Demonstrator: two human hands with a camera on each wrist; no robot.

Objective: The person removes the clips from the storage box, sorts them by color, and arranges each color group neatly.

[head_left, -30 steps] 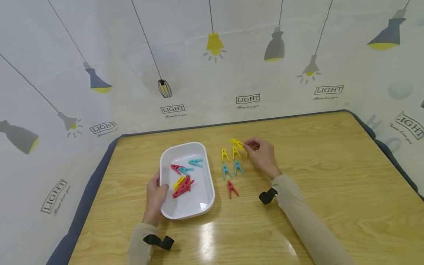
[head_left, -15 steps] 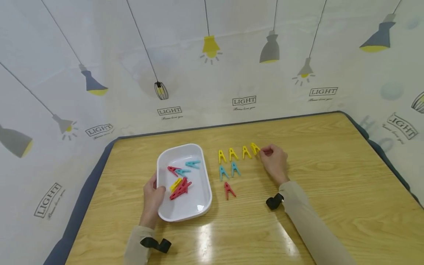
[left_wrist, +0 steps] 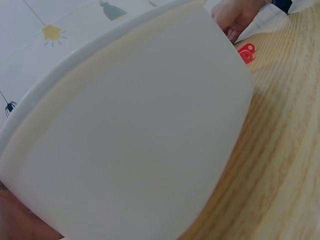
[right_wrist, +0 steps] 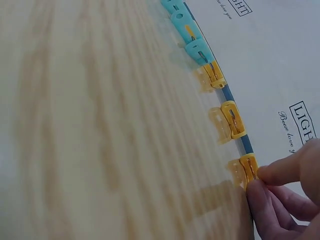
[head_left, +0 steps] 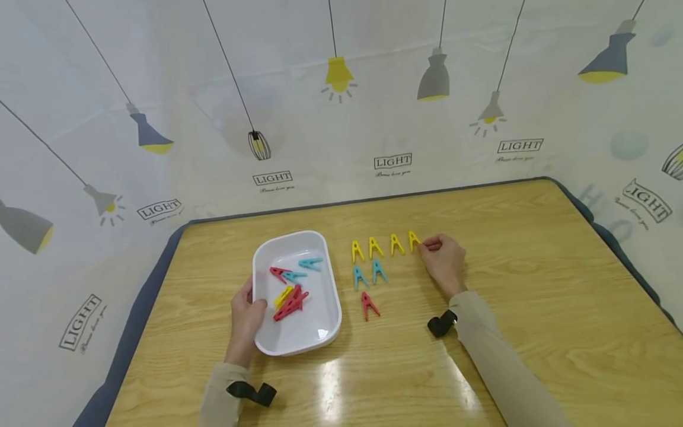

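Observation:
In the head view my left hand [head_left: 247,320] grips the left rim of a white tray [head_left: 320,332], thumb over the edge. Inside it lie red clothespins [head_left: 288,307], two blue clothespins [head_left: 310,264] and a yellow clothespin [head_left: 283,296]. My right hand [head_left: 444,262] pinches another yellow clothespin [head_left: 413,239] at the right end of a row of yellow clothespins [head_left: 375,248]. Seen from the right wrist, thumb and forefinger hold this clothespin [right_wrist: 249,166] by its side, down at the table. The tray's outer wall [left_wrist: 135,120] fills most of the left wrist view.
Nearer me than the yellow row stand two blue clothespins [head_left: 378,271] side by side, then a single red clothespin [head_left: 370,306]. The wooden table [head_left: 533,284] ends at a dark edge, beyond which hangs a cloth [head_left: 299,71] printed with lamps.
My right hand has brought the yellow clothespin down to the row's right end and turned it in line with the others. The left hand keeps its grip on the tray.

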